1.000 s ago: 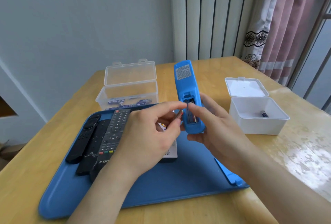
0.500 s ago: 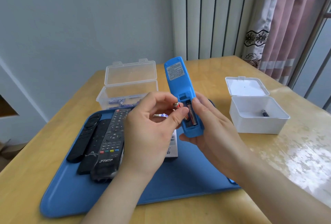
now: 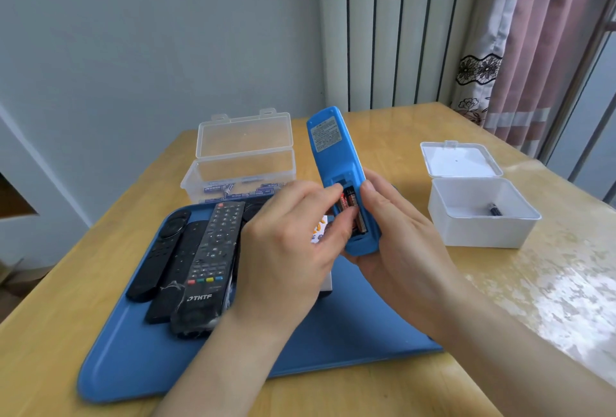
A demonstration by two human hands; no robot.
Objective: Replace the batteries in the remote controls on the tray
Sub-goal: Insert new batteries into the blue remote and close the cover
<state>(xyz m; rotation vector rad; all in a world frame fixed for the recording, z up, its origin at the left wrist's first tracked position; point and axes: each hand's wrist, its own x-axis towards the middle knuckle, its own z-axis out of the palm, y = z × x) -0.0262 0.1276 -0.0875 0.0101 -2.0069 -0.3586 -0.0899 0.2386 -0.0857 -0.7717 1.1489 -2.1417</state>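
Watching this, I reckon the likely slip is the dark cylindrical battery (image 3: 344, 205) popping out of the left hand (image 3: 286, 250), whose thumb and forefinger pinch it in the open bay. It could then roll off the wooden bench (image 3: 366, 393). A hard tug could also twist the blue plastic remote control (image 3: 333, 156) loose from the right hand (image 3: 400, 243), which grips only its lower end. The remote is held mid-frame above the blue plastic tray (image 3: 333, 350). Its long axis stands nearly upright, with the label end pointing up, leaning slightly left, and its back facing us.
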